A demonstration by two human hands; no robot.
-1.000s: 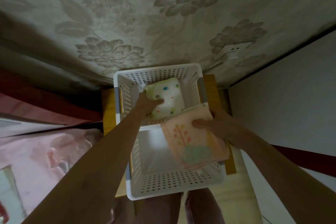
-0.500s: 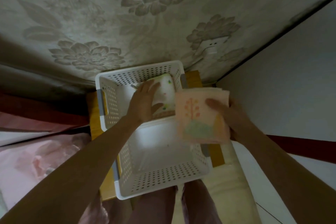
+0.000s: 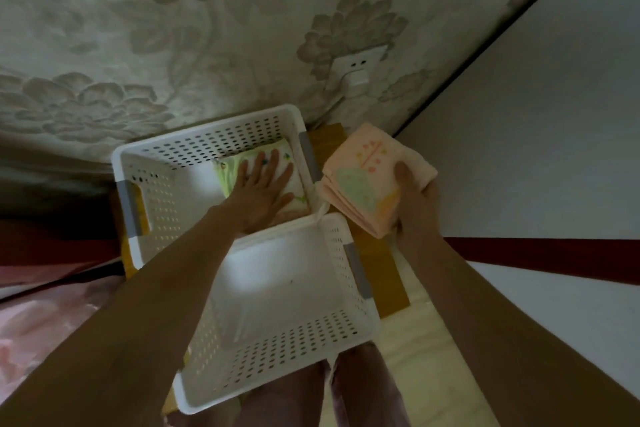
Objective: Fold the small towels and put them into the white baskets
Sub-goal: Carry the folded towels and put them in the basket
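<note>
The left hand (image 3: 258, 189), which a second ago gripped the edge of the green-and-white towel (image 3: 263, 177) in the far basket (image 3: 207, 146), now lies flat on it, fingers spread. The right hand (image 3: 414, 198) has carried the folded pink towel (image 3: 367, 180) from over the near basket (image 3: 343, 326) out toward 2 o'clock, apparently clear of both baskets.

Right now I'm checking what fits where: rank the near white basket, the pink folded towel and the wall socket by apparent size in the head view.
1. near white basket
2. pink folded towel
3. wall socket, though it sits farthest from the camera
</note>
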